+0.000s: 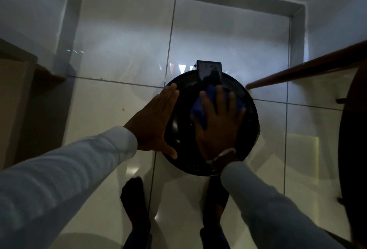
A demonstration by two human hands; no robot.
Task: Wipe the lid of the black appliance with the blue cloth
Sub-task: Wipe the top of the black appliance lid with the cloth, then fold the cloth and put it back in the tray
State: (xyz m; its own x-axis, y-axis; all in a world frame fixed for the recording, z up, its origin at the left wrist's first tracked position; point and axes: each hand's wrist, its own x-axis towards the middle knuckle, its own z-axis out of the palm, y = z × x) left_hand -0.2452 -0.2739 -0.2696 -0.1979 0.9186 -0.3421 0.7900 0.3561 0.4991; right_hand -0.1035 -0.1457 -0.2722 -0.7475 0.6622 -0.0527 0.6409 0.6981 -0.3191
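A round black appliance [248, 129] stands on the tiled floor, seen from straight above, with a glossy rectangular panel [209, 70] at its far edge. A crumpled blue cloth [198, 109] lies on the lid. My right hand [218, 123] presses flat on the cloth, fingers spread, covering most of it. My left hand [155, 121] is flat and open against the appliance's left rim, thumb reaching onto the near-left edge. Both arms wear pale long sleeves.
My two feet [135, 205] stand on the glossy white floor tiles [119, 50] just near of the appliance. A wooden rail [307, 66] runs in from the right, beside a dark round piece of furniture [355, 149]. Brown wooden furniture [19, 90] sits at left.
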